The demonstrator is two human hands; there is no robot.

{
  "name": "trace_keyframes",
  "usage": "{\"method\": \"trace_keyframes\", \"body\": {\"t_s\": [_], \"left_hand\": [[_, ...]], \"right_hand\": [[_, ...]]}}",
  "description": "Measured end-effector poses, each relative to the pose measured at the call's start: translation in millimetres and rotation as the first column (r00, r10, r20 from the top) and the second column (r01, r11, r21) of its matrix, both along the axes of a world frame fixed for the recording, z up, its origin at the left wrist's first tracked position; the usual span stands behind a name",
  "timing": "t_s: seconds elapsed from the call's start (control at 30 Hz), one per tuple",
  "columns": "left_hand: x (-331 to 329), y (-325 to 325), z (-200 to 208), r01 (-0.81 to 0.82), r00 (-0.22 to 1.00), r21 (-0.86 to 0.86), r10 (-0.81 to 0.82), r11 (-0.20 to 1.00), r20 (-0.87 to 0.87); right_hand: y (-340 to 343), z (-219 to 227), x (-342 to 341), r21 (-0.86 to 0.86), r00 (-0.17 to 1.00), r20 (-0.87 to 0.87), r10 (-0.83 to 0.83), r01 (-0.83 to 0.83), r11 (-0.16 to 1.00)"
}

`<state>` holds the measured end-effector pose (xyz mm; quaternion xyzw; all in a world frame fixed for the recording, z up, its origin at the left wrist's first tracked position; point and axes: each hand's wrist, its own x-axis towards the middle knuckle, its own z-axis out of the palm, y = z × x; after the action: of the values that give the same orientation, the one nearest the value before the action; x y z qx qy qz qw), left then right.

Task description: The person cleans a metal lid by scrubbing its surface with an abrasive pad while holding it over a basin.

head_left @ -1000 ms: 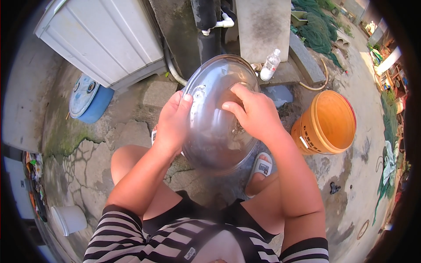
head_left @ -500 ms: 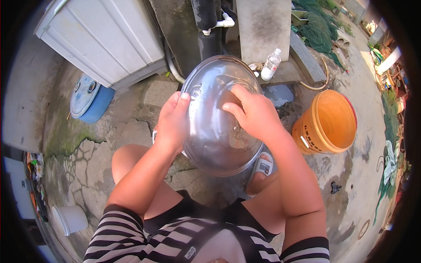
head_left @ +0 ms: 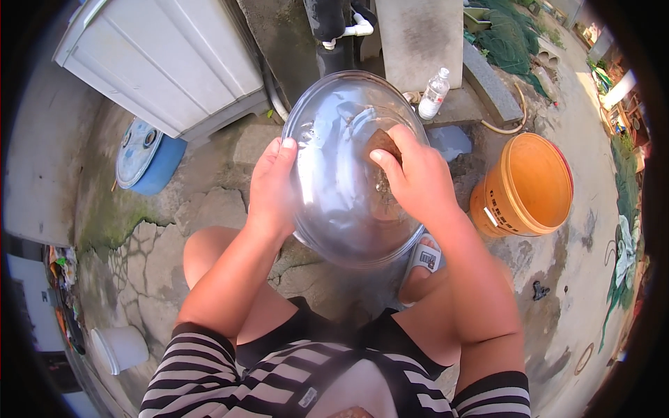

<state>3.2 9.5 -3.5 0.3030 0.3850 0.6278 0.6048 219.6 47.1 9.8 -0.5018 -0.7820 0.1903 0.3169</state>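
Observation:
A round, shiny metal basin (head_left: 331, 202) is held tilted up in front of me, its wide face toward me. At its left rim my left hand (head_left: 272, 184) is closed, with the thumb over the edge and the other fingers behind. My right hand (head_left: 418, 167) pinches a brown scrubbing pad (head_left: 382, 144) against the basin's surface, right of its middle. Bright reflections cover much of the metal, and a dull, brownish patch shows below the pad.
An orange bucket (head_left: 512, 202) stands at the right, and a clear bottle (head_left: 433, 94) sits on the ledge beyond the basin. A blue drum (head_left: 157, 167) and a large white bin (head_left: 167, 63) are at the left. Nearer lies a white pail (head_left: 125, 348) on cracked concrete.
My right hand has moved slightly right, and the brown pad beneath its fingers now shows. The basin sits a little higher in view; my left hand keeps its hold on the rim.

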Motion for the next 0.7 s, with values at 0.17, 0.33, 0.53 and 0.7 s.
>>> {"method": "trace_keyframes", "body": {"t_s": [0.17,0.33,0.53,0.7], "left_hand": [[10.5,-7.2,5.6,-0.009,0.999,-0.027,0.008,1.000,-0.037],[18.6,-13.2,11.6,-0.025,0.997,-0.035,0.023,0.999,-0.070],[22.3,-16.6,17.1,-0.003,0.984,0.003,0.004,1.000,-0.175],[28.0,-17.3,22.9,-0.020,0.983,0.026,0.025,0.999,-0.181]], "right_hand": [[-3.3,-8.7,2.2,0.087,0.996,-0.030,-0.081,0.083,0.993],[-6.6,-9.2,2.8,0.105,0.995,-0.028,-0.094,0.096,0.990],[-11.8,-6.2,0.7,0.100,0.993,-0.047,-0.105,0.109,0.989],[-10.7,-6.1,-2.1,0.173,0.992,-0.013,-0.127,0.127,0.977]]}}
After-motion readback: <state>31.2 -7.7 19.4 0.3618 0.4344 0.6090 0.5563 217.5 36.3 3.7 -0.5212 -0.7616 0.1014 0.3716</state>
